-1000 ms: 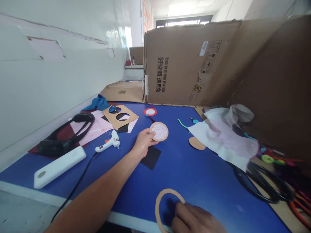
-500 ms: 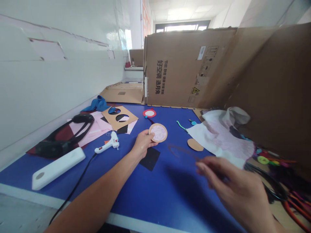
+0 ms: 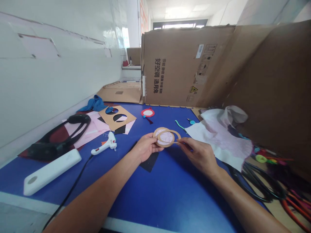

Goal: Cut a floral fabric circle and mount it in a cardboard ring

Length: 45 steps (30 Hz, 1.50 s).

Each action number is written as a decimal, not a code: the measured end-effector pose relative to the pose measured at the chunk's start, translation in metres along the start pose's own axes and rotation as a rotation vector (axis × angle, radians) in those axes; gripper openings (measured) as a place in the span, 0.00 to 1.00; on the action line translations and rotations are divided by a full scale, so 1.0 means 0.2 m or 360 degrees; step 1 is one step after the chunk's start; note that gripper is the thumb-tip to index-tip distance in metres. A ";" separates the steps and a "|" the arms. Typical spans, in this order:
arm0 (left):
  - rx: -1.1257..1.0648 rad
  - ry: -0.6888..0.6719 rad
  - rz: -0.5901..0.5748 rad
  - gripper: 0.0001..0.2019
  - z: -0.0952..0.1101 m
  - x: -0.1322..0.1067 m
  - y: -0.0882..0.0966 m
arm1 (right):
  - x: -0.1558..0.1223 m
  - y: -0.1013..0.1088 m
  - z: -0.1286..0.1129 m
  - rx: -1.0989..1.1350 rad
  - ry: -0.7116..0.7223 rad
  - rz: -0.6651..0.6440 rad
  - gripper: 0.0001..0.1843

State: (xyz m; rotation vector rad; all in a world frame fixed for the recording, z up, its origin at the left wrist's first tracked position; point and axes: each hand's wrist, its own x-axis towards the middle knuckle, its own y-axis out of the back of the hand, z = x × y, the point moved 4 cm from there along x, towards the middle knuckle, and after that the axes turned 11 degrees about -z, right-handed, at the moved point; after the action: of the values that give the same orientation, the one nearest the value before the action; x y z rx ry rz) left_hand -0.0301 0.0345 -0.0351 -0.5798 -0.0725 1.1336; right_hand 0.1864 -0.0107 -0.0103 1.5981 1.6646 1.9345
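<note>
Head view, disc (image 3: pixel 165 137) in left hand (image 3: pixel 145 147), right hand (image 3: pixel 198 153) pinching overlaid ring (image 3: pixel 179 136)

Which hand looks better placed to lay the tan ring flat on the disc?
Probably the right hand: its fingers pinch the ring by the edge, while the left hand is busy holding the disc.
</note>
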 end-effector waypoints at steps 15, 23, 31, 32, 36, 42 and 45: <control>-0.0036 -0.0044 -0.0097 0.08 -0.01 0.01 -0.02 | 0.00 -0.03 0.03 0.0551 -0.0313 -0.0066 0.11; 0.0081 -0.0052 -0.0124 0.11 -0.04 0.01 -0.04 | 0.00 -0.12 0.05 0.1431 -0.0963 -0.0140 0.17; 0.0128 -0.0048 -0.0193 0.12 -0.05 0.01 -0.05 | 0.00 -0.16 0.08 0.1775 -0.1104 -0.0130 0.20; 0.0115 -0.0043 -0.0224 0.12 -0.04 0.00 -0.05 | 0.00 -0.16 0.08 0.1791 -0.1111 -0.0122 0.20; 0.0028 -0.0014 -0.0331 0.19 -0.03 0.00 -0.04 | 0.00 -0.17 0.09 0.1793 -0.1155 -0.0085 0.20; -0.0078 0.0025 -0.0268 0.14 -0.01 0.01 -0.02 | -0.01 -0.16 0.10 0.1815 -0.1184 -0.0078 0.22; -0.0028 -0.0004 -0.0165 0.11 -0.02 0.01 -0.01 | -0.01 -0.16 0.09 0.1810 -0.1163 -0.0084 0.22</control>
State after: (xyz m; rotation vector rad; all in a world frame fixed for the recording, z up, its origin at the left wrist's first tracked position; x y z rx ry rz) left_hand -0.0259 0.0348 -0.0375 -0.5840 -0.1139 1.0339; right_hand 0.1853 0.0126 -0.0384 2.0779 2.4225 0.0924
